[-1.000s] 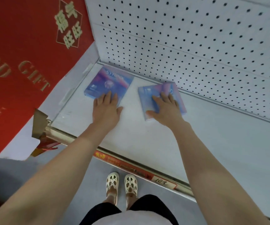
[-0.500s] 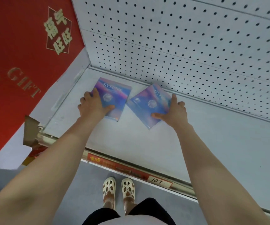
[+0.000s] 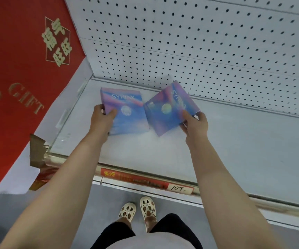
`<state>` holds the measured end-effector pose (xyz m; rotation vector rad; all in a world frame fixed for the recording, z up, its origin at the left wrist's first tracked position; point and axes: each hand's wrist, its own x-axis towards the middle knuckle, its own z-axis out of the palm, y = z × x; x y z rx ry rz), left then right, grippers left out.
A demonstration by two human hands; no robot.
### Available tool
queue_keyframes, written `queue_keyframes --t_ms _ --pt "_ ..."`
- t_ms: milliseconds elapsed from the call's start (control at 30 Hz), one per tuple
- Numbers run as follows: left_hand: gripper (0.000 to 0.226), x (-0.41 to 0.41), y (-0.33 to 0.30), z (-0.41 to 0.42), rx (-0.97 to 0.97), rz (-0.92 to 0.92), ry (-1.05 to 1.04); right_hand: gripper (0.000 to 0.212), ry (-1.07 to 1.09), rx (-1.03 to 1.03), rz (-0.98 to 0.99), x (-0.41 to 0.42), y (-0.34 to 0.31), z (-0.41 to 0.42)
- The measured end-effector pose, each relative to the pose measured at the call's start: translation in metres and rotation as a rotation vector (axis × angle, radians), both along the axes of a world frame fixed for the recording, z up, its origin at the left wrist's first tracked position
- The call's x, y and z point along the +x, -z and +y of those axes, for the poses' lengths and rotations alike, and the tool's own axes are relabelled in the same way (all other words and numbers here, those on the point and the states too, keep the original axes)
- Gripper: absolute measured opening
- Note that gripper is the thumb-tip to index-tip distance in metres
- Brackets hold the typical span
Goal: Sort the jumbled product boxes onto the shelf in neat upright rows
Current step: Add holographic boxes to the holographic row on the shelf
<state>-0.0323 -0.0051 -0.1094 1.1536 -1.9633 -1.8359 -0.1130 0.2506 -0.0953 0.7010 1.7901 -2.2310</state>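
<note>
Left hand (image 3: 101, 119) grip pinching left box (image 3: 127, 112), right hand (image 3: 195, 125) grip pinching tilted right box (image 3: 168, 108)

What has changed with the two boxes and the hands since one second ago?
Both hands went from pressing flat to gripping. The left hand raised the left box; the right hand raised the right box, which is turned askew. The shelf and price strip stayed as before.
</note>
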Motion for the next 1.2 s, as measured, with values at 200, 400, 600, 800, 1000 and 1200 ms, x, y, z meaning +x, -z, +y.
queue_keyframes --t_ms 200,400,600,800,1000,1200 --pt "0.018 0.025 -0.002 0.037 0.087 0.084 0.170 0.012 0.269 0.055 0.162 0.070 -0.020 0.044" --pt "0.008 0.046 0.003 0.095 0.078 0.145 0.441 0.005 0.628 0.224 0.182 0.183 -0.025 0.111" --pt "0.009 0.048 -0.011 0.165 0.009 0.223 0.599 0.006 0.947 0.213 0.167 0.279 -0.034 0.173" --pt "0.008 0.068 -0.035 0.266 0.076 0.340 0.820 0.005 1.123 0.210 0.189 0.336 -0.044 0.236" --pt "0.005 0.103 -0.030 0.393 0.125 0.340 1.026 0.004 1.131 0.224 0.161 0.381 -0.040 0.330" --pt "0.007 0.140 -0.029 0.529 0.166 0.323 1.100 0.004 1.118 0.280 0.157 0.429 -0.036 0.453"
